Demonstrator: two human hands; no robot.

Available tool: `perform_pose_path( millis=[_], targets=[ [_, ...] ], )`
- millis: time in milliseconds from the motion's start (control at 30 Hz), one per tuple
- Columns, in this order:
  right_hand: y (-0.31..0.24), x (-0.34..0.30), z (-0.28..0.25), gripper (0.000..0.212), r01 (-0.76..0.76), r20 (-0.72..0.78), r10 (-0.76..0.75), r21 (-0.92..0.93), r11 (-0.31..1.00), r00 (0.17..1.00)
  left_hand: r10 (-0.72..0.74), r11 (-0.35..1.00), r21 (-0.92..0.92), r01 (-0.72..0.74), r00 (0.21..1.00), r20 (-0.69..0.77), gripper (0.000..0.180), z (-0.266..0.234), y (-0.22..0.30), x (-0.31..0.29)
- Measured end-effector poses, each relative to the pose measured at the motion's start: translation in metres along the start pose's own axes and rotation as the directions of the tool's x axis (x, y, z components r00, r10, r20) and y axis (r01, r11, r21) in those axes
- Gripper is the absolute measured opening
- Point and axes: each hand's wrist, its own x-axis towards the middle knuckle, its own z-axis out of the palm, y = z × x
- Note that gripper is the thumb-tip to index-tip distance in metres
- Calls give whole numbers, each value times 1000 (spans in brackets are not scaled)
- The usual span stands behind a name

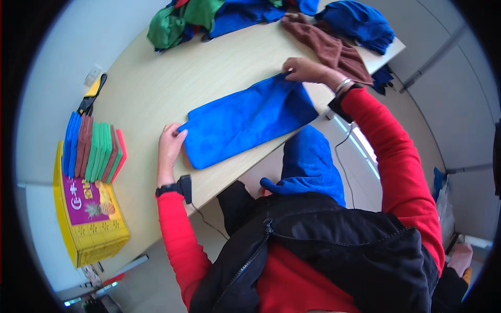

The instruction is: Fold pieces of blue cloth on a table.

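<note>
A blue towel [242,122], folded lengthwise into a long strip, lies across the near part of the pale table. At its left end, my left hand [169,148] pinches a corner between thumb and fingers. My right hand [305,70] grips the far corner at the right end, and the cloth there is slightly lifted and creased. The towel's near right corner reaches the table edge. Another blue cloth [313,161] is draped over my lap below that edge.
Folded blue, brown, green and red cloths [94,148] stand in a row on a yellow box [99,240] at the left. Behind them lies a black-and-yellow strap-like thing [94,94]. Heaped green and blue cloths [209,21], a brown cloth [334,49] and a blue bundle [360,23] occupy the table's far side.
</note>
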Motion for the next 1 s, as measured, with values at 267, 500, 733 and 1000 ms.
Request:
perform_pose_path(
  millis=[267,500,733,1000],
  targets=[
    [-12,12,-17,28,-38,220,6,143,989,975,32,994,-106,-10,978,205,17,0,1,21],
    [-16,8,-15,27,-76,186,48,144,987,981,-62,977,-184,110,967,246,16,2,7,21],
    [-22,8,-12,20,-54,175,28,143,988,984,-56,947,-305,101,987,150,17,5,2,20],
    [-51,-30,-52,14,31,-62,-11,330,944,998,-17,897,-440,-33,994,-109,13,-26,44,-12]
  ],
)
